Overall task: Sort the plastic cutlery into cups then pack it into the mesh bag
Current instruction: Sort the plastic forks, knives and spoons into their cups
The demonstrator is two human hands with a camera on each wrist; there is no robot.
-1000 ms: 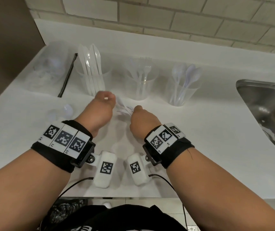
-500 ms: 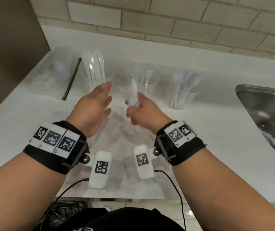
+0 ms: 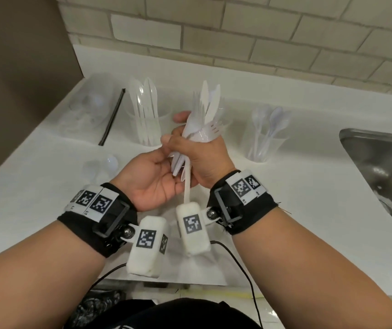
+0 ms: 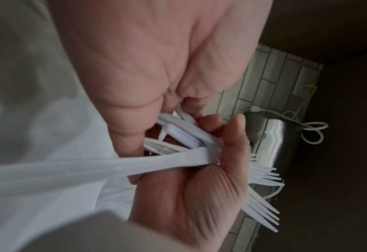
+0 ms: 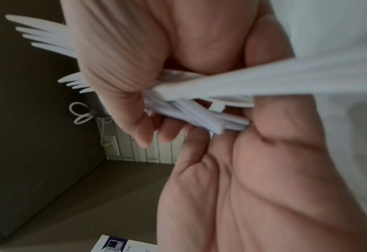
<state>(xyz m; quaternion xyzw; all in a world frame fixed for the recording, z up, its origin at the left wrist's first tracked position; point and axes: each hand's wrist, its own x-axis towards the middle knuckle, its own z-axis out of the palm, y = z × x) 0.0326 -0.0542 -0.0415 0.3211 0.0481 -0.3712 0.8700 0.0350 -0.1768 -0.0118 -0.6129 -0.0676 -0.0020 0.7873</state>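
Note:
My right hand (image 3: 205, 154) grips a mixed bundle of white plastic forks and knives (image 3: 204, 115) upright above the counter. My left hand (image 3: 154, 179) lies palm up below it, thumb and curled fingers on the handle ends (image 3: 178, 162). In the left wrist view the fork tines (image 4: 262, 211) stick out past the right hand (image 4: 191, 196). Three clear cups stand behind: one with knives (image 3: 146, 119), one with spoons (image 3: 265, 138), and a middle one (image 3: 224, 115) mostly hidden by the bundle. The clear mesh bag (image 3: 88, 110) with a black strip (image 3: 112, 117) lies at the far left.
A loose white spoon (image 3: 110, 161) lies on the white counter (image 3: 297, 198) left of my hands. A steel sink (image 3: 380, 167) is set in at the right. A tiled wall (image 3: 237, 32) runs behind, and a brown panel (image 3: 19, 67) closes the left side.
My right hand has lifted the cutlery bundle off the counter and stood it upright. My left hand turned palm up and moved in under the handle ends.

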